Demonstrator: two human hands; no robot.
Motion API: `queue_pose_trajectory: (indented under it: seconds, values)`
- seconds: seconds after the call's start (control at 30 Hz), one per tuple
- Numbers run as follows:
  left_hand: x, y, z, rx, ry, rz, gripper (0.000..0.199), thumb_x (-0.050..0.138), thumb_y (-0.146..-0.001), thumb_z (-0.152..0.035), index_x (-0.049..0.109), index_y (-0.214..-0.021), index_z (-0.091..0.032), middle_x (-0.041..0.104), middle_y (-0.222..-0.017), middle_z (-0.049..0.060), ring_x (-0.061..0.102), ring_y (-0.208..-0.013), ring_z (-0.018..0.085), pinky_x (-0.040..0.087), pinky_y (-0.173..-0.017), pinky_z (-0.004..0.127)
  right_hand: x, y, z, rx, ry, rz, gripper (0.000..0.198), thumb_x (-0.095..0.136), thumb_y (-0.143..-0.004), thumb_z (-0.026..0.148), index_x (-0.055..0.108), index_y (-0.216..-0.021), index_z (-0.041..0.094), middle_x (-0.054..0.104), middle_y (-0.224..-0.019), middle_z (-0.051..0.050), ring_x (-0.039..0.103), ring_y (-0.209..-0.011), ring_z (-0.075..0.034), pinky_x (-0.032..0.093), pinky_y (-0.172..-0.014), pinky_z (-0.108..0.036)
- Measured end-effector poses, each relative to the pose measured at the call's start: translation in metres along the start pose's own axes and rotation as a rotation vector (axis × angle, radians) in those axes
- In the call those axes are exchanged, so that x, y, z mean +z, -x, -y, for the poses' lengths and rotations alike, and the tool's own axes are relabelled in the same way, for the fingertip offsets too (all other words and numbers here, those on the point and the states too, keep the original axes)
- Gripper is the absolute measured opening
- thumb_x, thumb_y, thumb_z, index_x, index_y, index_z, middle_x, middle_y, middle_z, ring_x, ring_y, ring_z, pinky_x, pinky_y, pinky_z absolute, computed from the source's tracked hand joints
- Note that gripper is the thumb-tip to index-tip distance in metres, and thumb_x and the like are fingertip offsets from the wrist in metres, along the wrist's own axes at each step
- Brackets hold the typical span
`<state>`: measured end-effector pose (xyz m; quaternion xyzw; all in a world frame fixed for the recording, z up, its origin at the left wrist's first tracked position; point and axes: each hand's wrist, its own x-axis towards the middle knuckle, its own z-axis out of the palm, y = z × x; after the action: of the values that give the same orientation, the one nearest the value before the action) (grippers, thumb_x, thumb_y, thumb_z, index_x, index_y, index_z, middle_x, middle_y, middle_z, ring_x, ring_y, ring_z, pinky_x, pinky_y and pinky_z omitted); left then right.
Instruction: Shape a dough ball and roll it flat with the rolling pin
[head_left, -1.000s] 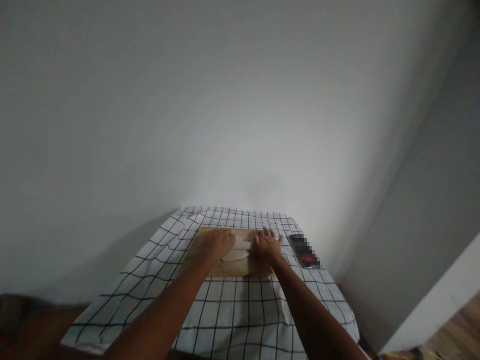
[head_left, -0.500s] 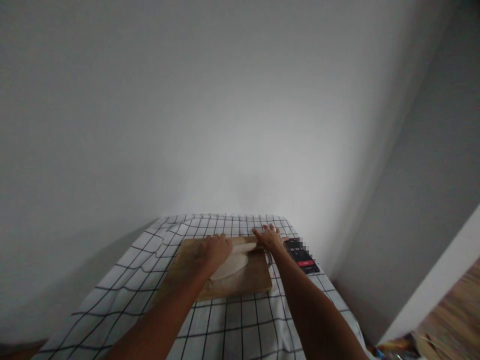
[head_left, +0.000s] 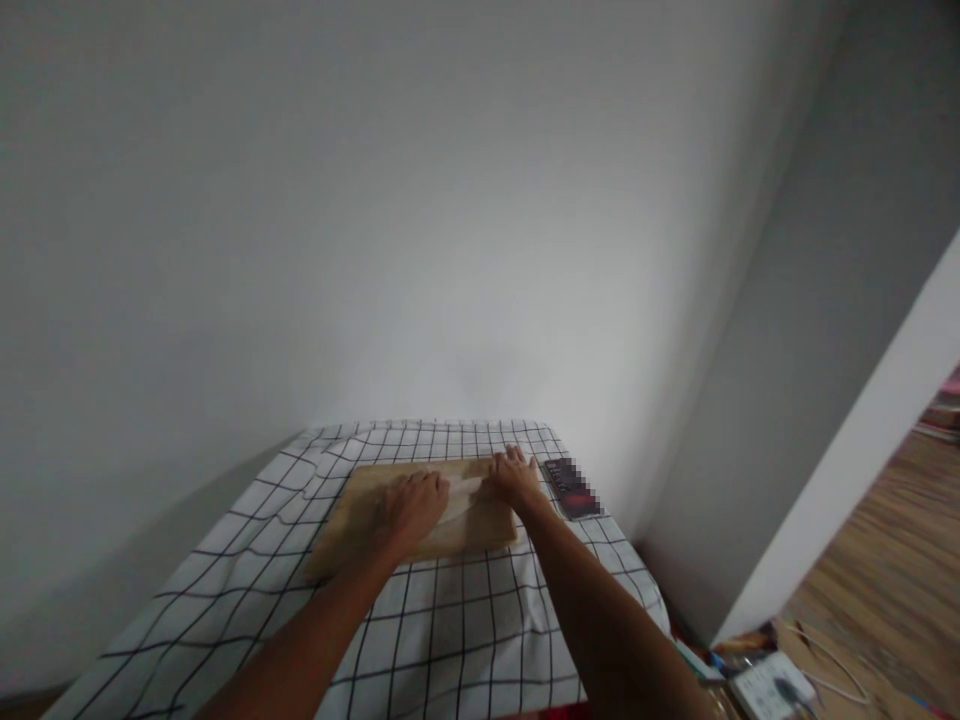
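A wooden board [head_left: 480, 535] lies on the checked cloth, with a flat pale piece of dough [head_left: 452, 511] on it. Across the dough runs a light rolling pin [head_left: 471, 485], partly covered by both hands. My left hand [head_left: 417, 503] is closed over its left end, knuckles up. At the right end, my right hand [head_left: 516, 476] bends over the pin near the board's far right corner, some fingertips reaching past it. Much of the dough is hidden behind my left hand and the pin.
A phone [head_left: 574, 490] with a dark, partly blurred screen lies right of the board on the white checked tablecloth [head_left: 457, 640]. A plain wall [head_left: 450, 250] rises behind the table. Low at the right, a white box [head_left: 772, 688] and a cable sit by the wooden floor [head_left: 862, 570].
My right hand's fingers were spread wider and are now more bent over the pin. Less dough shows on the near side of the pin. The camera view has turned slightly right.
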<state>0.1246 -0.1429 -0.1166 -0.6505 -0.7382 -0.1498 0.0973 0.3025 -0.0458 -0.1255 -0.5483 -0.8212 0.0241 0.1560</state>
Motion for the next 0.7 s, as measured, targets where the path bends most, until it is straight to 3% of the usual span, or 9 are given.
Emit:
queue_pose_trajectory:
  seconds: [0.1,0.2,0.3,0.47,0.7]
  values:
    - [0.004,0.012,0.007,0.068,0.031,-0.039,0.043,0.035,-0.099,-0.032,0.067,-0.124,-0.021,0.066,-0.131,0.010,0.057,-0.124,0.028,0.037,-0.109,0.046,-0.002,0.014,0.006,-0.060,-0.032,0.044,0.043,0.027,-0.105,0.036,0.065,-0.121,0.021,0.061,-0.135,-0.013,0.056,-0.125,-0.026,0.038,-0.106,-0.050]
    - [0.006,0.021,0.020,0.171,0.096,-0.010,0.045,0.035,-0.099,-0.033,0.061,-0.135,-0.026,0.065,-0.135,0.006,0.059,-0.123,0.025,0.039,-0.109,0.042,-0.006,0.028,0.013,-0.080,-0.038,0.001,0.046,0.027,-0.104,0.038,0.069,-0.113,0.020,0.066,-0.127,-0.012,0.058,-0.121,-0.026,0.041,-0.103,-0.046]
    - [0.008,0.027,0.032,0.261,0.150,0.003,0.044,0.036,-0.099,-0.034,0.060,-0.136,-0.028,0.066,-0.134,0.004,0.061,-0.120,0.023,0.042,-0.107,0.039,-0.007,0.040,0.020,-0.082,-0.029,-0.085,0.047,0.027,-0.104,0.040,0.069,-0.116,0.020,0.062,-0.135,-0.014,0.051,-0.129,-0.029,0.032,-0.111,-0.054]
    - [0.016,0.024,0.041,0.283,0.110,-0.071,0.042,0.035,-0.100,-0.033,0.063,-0.131,-0.028,0.067,-0.133,0.005,0.061,-0.120,0.024,0.043,-0.106,0.041,-0.004,0.049,0.029,0.053,0.013,-0.119,0.053,0.026,-0.103,0.041,0.066,-0.125,0.013,0.056,-0.140,-0.022,0.049,-0.131,-0.036,0.006,-0.113,-0.071]
    - [0.021,-0.003,0.043,0.224,0.076,-0.070,0.041,0.035,-0.100,-0.035,0.067,-0.122,-0.021,0.068,-0.129,0.011,0.060,-0.121,0.029,0.041,-0.107,0.047,0.005,0.022,0.030,0.003,-0.052,-0.036,0.047,0.029,-0.102,0.036,0.068,-0.122,0.018,0.053,-0.146,-0.016,0.039,-0.141,-0.033,0.008,-0.114,-0.069]
